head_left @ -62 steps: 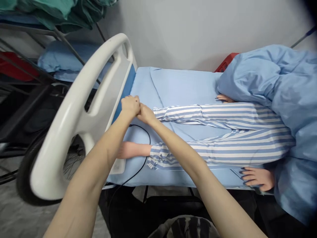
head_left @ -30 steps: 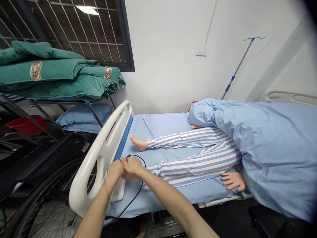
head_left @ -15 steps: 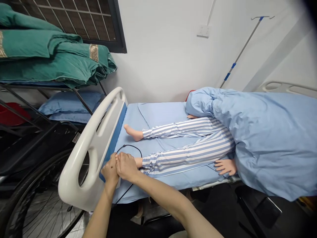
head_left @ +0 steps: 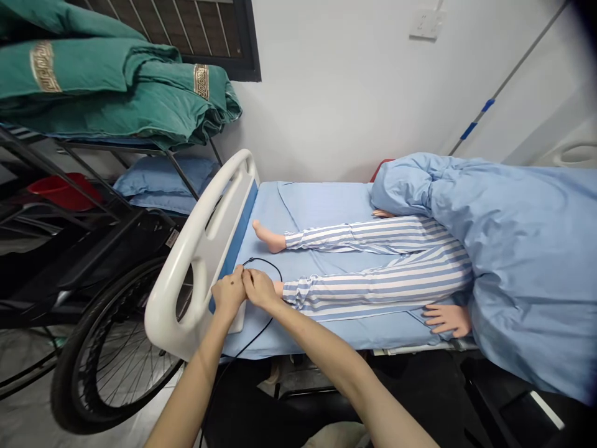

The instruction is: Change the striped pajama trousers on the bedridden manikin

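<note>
Near leg (head_left: 368, 291): striped, long axis running away from the footboard (head_left: 217, 252), ankle (head_left: 278, 289) toward that board. Right hand (head_left: 260, 289): nearer of the two, just beside the ankle. Left hand (head_left: 229, 292): closer to the footboard. Fingers of both curled in and meeting; whatever is inside hidden, grip cannot be told. Leg's place: beyond both hands, on the side away from the footboard

Reaches forward and down, slanting left forearm (head_left: 198, 379) up from below and right forearm (head_left: 317, 343) in from the lower right. Holds left hand (head_left: 229, 291) and right hand (head_left: 259, 288) together, touching at their inner edges, backs upward, with bent fingers (head_left: 250, 279) on both (hiding most of their tips underneath).
</note>
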The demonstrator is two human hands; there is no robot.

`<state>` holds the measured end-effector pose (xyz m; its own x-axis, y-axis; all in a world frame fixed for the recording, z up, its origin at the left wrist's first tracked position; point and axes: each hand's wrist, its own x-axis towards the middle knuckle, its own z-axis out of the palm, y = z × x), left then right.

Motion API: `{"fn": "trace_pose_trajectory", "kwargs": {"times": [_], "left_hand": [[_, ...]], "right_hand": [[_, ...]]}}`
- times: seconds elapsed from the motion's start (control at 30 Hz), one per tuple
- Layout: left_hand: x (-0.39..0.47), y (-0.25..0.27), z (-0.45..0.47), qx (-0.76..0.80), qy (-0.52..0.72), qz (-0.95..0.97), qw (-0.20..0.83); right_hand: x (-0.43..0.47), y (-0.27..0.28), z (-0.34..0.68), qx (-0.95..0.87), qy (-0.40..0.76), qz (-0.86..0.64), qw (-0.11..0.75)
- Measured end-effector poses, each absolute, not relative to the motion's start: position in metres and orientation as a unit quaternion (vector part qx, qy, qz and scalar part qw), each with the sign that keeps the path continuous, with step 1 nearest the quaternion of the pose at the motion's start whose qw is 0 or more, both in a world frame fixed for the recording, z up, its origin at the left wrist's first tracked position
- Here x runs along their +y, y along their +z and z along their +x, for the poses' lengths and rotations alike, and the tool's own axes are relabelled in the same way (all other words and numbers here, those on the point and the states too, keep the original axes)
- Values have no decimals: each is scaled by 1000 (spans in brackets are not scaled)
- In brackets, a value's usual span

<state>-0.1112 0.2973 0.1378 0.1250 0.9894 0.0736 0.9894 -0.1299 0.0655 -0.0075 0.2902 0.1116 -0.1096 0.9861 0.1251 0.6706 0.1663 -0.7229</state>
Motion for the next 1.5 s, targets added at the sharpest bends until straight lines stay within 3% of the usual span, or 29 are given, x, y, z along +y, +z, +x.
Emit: {"fn": "trace_pose_trajectory", "kwargs": {"times": [0.17, 0.3, 0.57, 0.7, 0.87, 0.97, 1.1, 1.3, 1.5], "left_hand": [[286, 97, -124, 711, 144, 685, 64], [293, 93, -129, 697, 139, 701, 61], [305, 135, -112, 676, 6, 736, -30], [302, 129, -103, 681, 22, 729, -60], [286, 97, -113, 669, 150, 726, -62], [281, 82, -123, 655, 197, 729, -28], [291, 81, -135, 648, 173, 741, 35], [308, 106, -140, 630, 78, 771, 55], [311, 120, -121, 654, 60, 754, 6]], "right_hand": [[270, 107, -31, -690, 163, -607, 359], [279, 114, -32, -730, 153, -580, 329], [313, 124, -3, -723, 282, -570, 271], [306, 112, 2, -719, 284, -547, 320], [278, 85, -11, -726, 181, -543, 382], [269, 77, -16, -750, 99, -541, 367], [276, 90, -19, -786, 74, -515, 333], [297, 112, -17, -783, 121, -538, 288], [303, 112, 11, -767, 224, -499, 334]]}}
